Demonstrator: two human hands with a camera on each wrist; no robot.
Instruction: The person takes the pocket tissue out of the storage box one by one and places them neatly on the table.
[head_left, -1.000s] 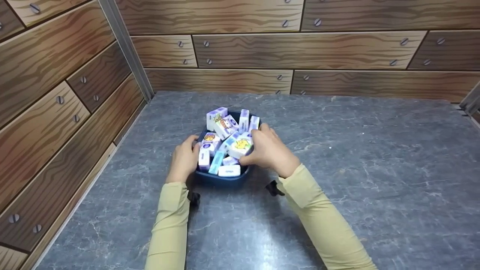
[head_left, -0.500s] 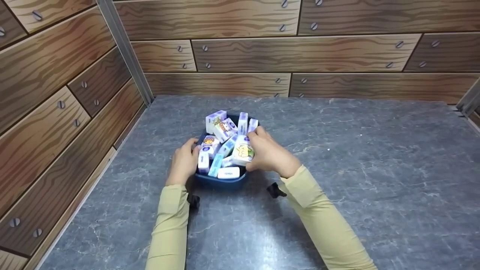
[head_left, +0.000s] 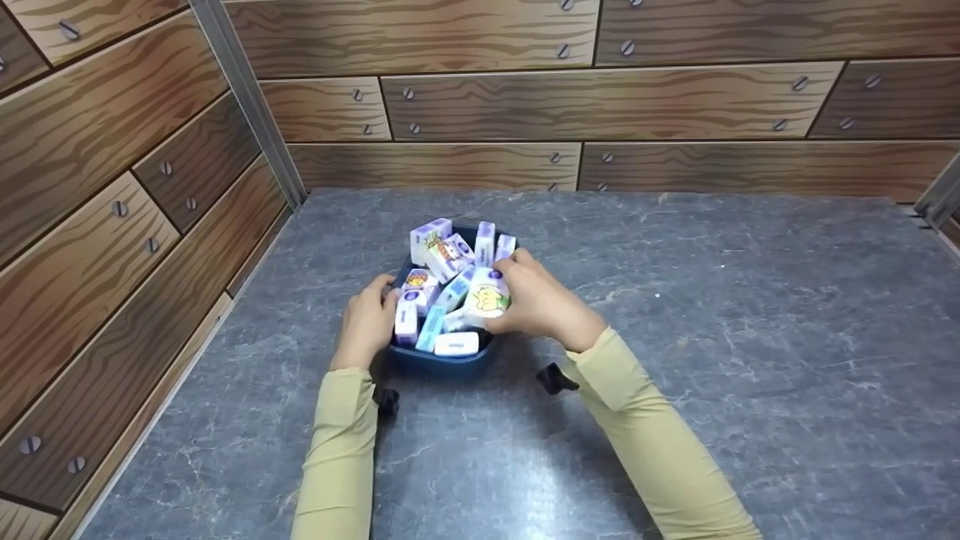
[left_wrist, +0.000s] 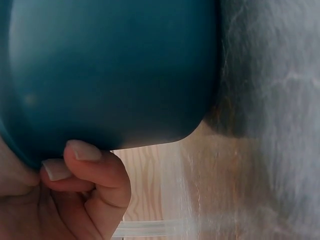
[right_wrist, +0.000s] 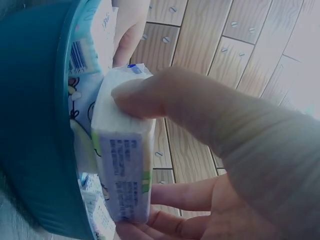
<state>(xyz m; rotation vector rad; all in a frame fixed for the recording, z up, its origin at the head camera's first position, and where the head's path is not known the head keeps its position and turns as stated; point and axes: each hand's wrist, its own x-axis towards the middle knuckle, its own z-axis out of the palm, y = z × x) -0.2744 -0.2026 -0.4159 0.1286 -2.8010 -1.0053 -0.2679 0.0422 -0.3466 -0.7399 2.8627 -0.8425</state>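
Observation:
A dark blue plastic bin (head_left: 442,365) stands on the table, heaped with small packs of tissues in white, purple and light blue. On its left side my left hand (head_left: 366,319) holds the rim. Curled fingertips (left_wrist: 82,150) press the outer wall in the left wrist view. My right hand (head_left: 544,300) pinches one tissue pack (right_wrist: 122,165) between the thumb on one end and the fingers on the other. That pack, with a yellow cartoon on its face, sits tilted at the top of the heap by the right rim.
Wood-patterned panels (head_left: 480,105) wall off the back and left of the grey marbled table (head_left: 712,360). A metal post (head_left: 247,97) marks the back left corner. Black wrist camera mounts (head_left: 556,379) hang below both forearms.
The pinched tissue pack has turned more upright and moved slightly to the right with my right hand. My left hand keeps its hold on the bin.

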